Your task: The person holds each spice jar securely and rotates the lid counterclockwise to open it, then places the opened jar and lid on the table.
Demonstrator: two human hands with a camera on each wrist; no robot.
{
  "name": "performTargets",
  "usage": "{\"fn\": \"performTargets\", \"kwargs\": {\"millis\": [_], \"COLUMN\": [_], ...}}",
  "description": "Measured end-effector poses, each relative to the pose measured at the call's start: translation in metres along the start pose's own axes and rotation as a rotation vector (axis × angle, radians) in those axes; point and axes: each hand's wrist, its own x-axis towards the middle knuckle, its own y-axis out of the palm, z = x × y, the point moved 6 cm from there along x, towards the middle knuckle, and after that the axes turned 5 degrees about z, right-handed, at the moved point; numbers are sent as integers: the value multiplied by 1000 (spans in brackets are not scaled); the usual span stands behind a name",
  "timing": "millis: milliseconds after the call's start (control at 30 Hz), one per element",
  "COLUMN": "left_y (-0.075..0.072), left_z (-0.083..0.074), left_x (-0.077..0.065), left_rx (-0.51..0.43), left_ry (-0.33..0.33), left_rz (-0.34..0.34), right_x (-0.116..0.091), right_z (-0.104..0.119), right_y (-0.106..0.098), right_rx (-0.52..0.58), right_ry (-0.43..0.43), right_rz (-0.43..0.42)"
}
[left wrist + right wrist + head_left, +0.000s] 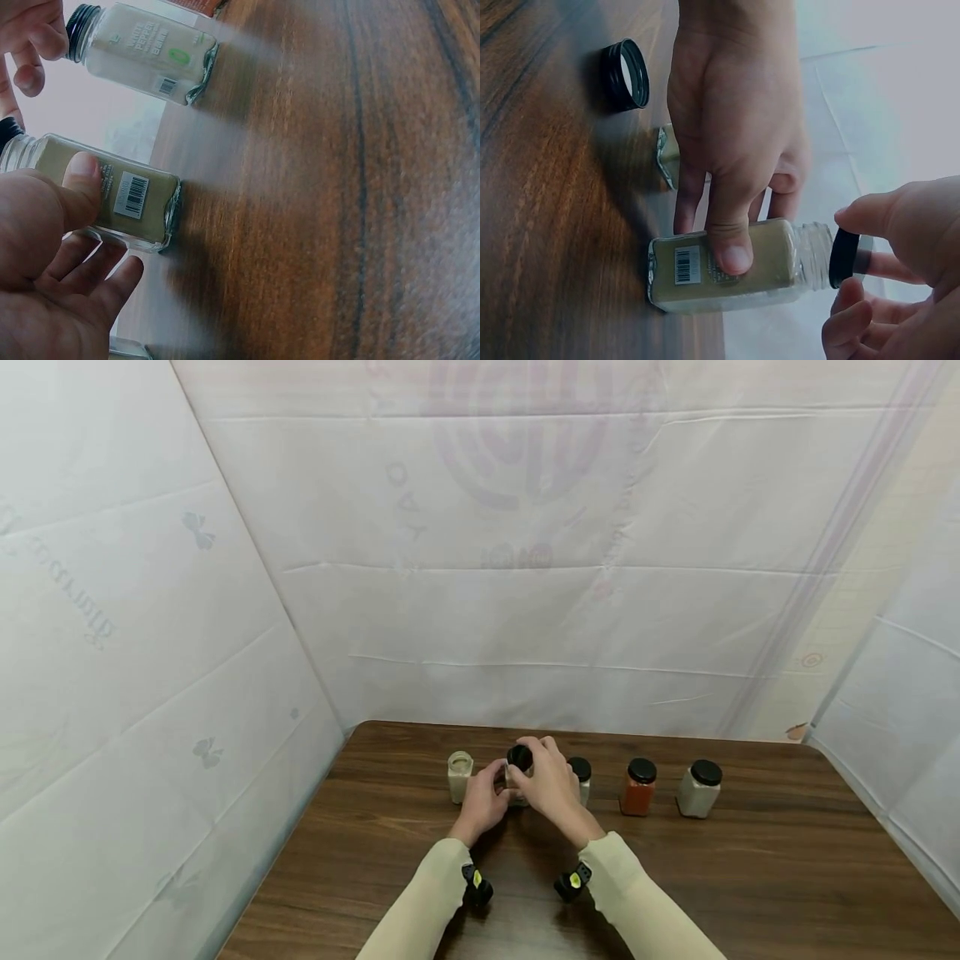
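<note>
My left hand (482,802) grips a square glass jar (772,259) of tan-green powder by its body, the thumb beside a barcode label. The jar stands upright on the table. At its mouth my right hand (553,781) pinches a black screw lid (845,257) between thumb and fingers. Bare glass threads show below that lid. Left of my left hand is a lidless jar (460,777) of pale powder. A loose black lid (622,75) lies on the table in the right wrist view; the head view does not show it.
Right of my hands stand a black-lidded white pepper jar (142,52), a jar of red-orange powder (639,795) and a jar of greyish powder (697,795). They share the brown wooden table (787,860). White printed sheets (525,610) hang behind and beside it.
</note>
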Motion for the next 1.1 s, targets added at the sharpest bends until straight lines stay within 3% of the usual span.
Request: {"fn": "performTargets", "kwargs": {"millis": [767, 1100], "left_y": [0, 1], "left_z": [-1, -1], "left_x": [-1, -2], "left_rx": [-17, -33], "left_ry": [-2, -2], "left_rz": [17, 14], "right_x": [-13, -21], "right_z": [-6, -10], "right_y": [-22, -29], "right_rx": [-31, -35], "right_ry": [-116, -109], "right_rz": [-52, -23]}}
